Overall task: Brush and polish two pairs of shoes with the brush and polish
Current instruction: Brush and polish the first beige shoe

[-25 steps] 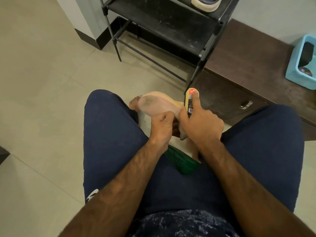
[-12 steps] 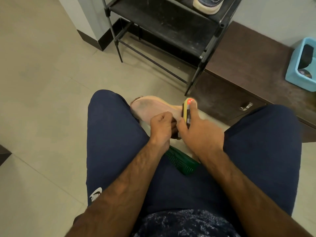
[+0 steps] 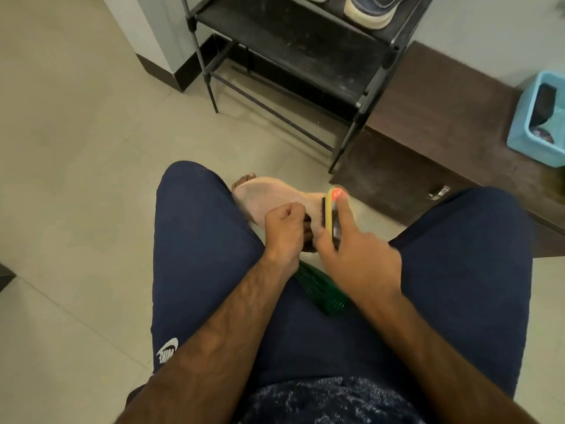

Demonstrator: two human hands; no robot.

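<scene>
A pale tan shoe (image 3: 275,195) lies between my knees with its sole turned up. My left hand (image 3: 284,232) grips the near end of the shoe with curled fingers. My right hand (image 3: 357,258) holds a yellow-backed brush (image 3: 329,209) with black bristles and a red label. The forefinger lies along the brush's back. The bristles press against the shoe's right edge. The shoe's upper is hidden under the hands.
A green plastic object (image 3: 321,293) lies under my wrists. A black metal shoe rack (image 3: 305,56) stands ahead with a sneaker (image 3: 370,10) on its upper shelf. To the right, a low brown cabinet (image 3: 443,117) carries a blue basket (image 3: 526,123). Tiled floor stretches left.
My right hand has drawn the brush a little toward me along the shoe's right edge. My left hand keeps its hold on the shoe.
</scene>
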